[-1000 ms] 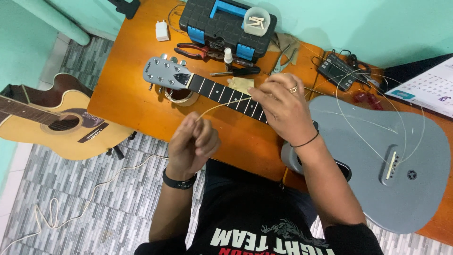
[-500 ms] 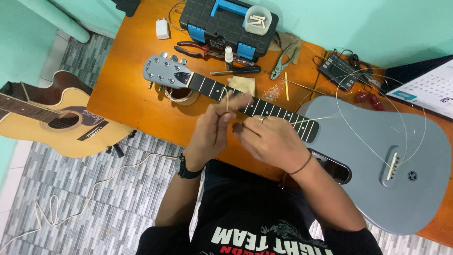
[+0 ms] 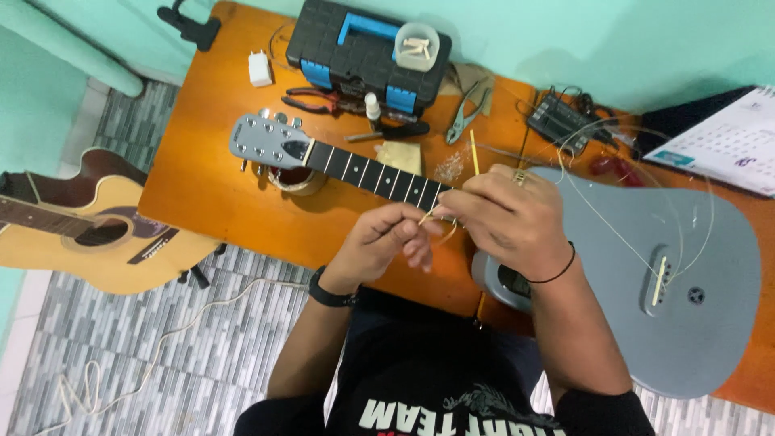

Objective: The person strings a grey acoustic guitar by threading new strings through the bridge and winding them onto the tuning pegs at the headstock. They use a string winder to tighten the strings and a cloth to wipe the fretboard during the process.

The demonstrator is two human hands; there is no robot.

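Observation:
A grey guitar lies across the orange table, its dark fretboard pointing left to a grey headstock. My left hand and my right hand meet over the neck's lower end, both pinching a thin pale guitar string between fingertips. Loose string loops curl over the guitar body toward the bridge. A black band sits on each wrist.
A black and blue toolbox holding a clear cup stands at the back. Pliers, cutters, a small bottle, a tape roll and a black device lie on the table. A wooden acoustic guitar rests left on the floor.
My left hand rose from below the table edge to the neck and joined my right hand; both now pinch the string closer together. The view shifted slightly.

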